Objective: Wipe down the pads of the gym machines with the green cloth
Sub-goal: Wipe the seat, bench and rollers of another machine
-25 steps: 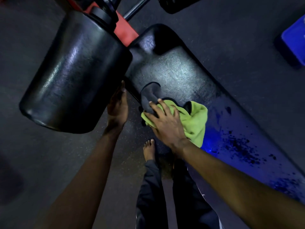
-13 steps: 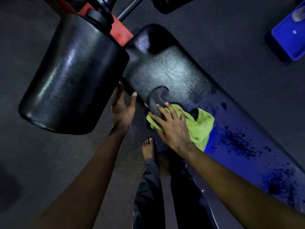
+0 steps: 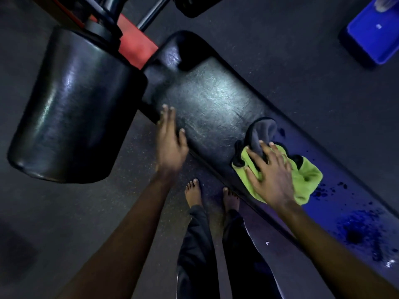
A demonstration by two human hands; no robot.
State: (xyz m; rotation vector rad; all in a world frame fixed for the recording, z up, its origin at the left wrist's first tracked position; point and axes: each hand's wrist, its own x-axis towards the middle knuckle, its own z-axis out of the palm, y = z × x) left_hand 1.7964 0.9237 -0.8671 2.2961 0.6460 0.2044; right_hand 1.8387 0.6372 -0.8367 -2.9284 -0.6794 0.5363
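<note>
Your spread right hand [image 3: 269,175] is pressing the green cloth [image 3: 306,180] on the pad [image 3: 216,100]; your straight-fingered left hand [image 3: 170,145] is resting at its nine o'clock.

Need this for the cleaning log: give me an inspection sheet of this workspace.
Surface: black bench pad, glossy, dark speckles toward its right end.
Job's things: green cloth bunched on the bench pad; black roller pad at left.
Clutter: blue tray on the floor, top right.
Grippers: left hand straight-fingered at the bench pad's edge; right hand presses the green cloth flat.
Cables: nothing seen.
Surroundings: dark floor, red frame, bare feet.
</note>
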